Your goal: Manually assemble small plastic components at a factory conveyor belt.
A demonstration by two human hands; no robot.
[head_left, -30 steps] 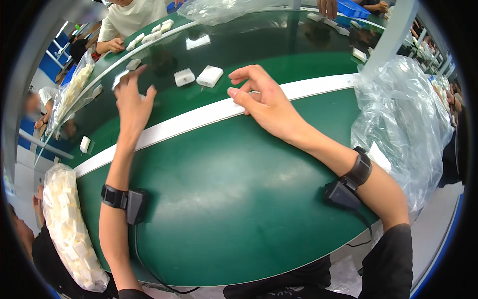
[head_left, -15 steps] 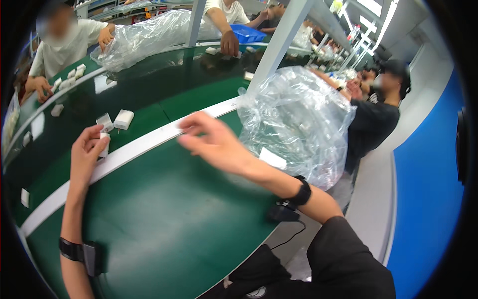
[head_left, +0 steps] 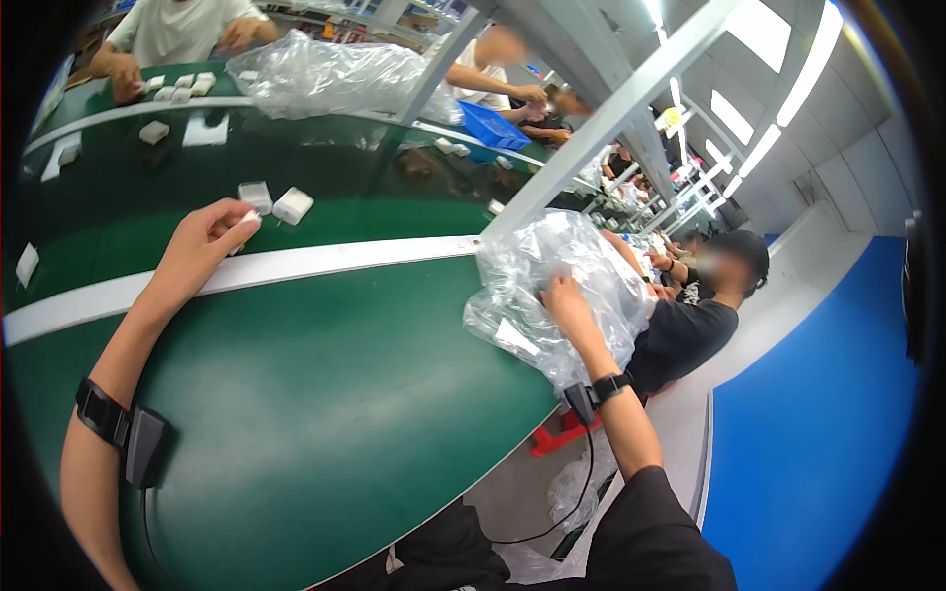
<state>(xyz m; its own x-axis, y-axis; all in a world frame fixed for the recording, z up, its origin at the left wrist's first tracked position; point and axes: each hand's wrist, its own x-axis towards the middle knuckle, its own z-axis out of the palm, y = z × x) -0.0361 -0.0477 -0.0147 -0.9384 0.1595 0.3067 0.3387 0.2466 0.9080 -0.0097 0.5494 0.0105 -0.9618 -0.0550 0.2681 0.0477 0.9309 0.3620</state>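
Left and right hands at a curved green worktop, viewed from above. My left hand is closed at the fingertips on a small white piece, held just above the white strip that borders the dark green belt; most of the piece is hidden by my fingers. My right hand is at the crumpled clear plastic bag on the right, its fingers bent against the film; I cannot tell whether they pinch it or only rest there.

State of the work, as judged from this view: one piece is taken up, and it is well apart from the bag. Two more, a clear-topped block and a white block, lie side by side on the belt just beyond my left fingertips, both loose and unheld. A further white piece lies near the far left edge, also untouched. Whether the bag already contains any pieces cannot be made out through its folds
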